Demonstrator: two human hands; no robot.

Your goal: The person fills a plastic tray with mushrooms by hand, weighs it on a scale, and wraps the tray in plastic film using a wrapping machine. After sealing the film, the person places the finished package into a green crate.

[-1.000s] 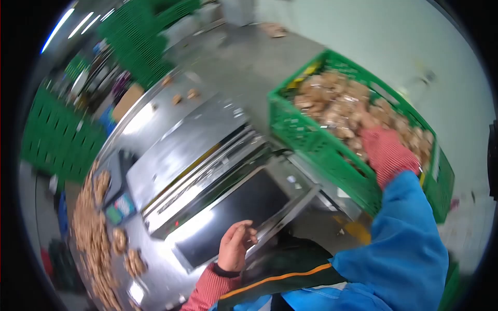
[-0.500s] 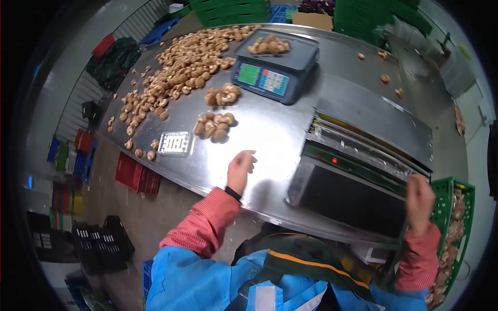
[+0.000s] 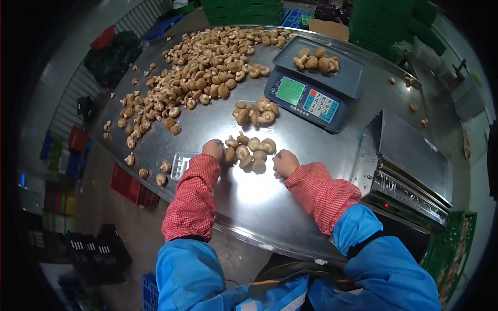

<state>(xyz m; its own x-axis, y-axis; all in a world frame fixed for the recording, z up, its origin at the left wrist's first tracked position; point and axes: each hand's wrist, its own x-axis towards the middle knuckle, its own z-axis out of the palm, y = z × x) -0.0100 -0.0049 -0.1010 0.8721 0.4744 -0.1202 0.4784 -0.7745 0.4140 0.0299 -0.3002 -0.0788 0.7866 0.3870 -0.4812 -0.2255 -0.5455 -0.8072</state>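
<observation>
A small pile of shiitake mushrooms lies on the steel table between my two hands. My left hand is at the pile's left edge, against a brown cap, its fingers curled and partly hidden. At the right edge, my right hand has bent, closed fingers close to the caps; whatever they may hold is hidden. A clear plastic tray sits partly behind my left sleeve. Just beyond the pile is a second small group of mushrooms.
A large heap of mushrooms spreads over the far left of the table. The digital scale carries several mushrooms. To the right stands a film wrapping machine, with a green crate beyond it. A red crate is below the left edge.
My right hand has left the wrapping machine's side and come to the near mushroom pile. My left hand has moved up and left to the pile's other side. The camera view has shifted.
</observation>
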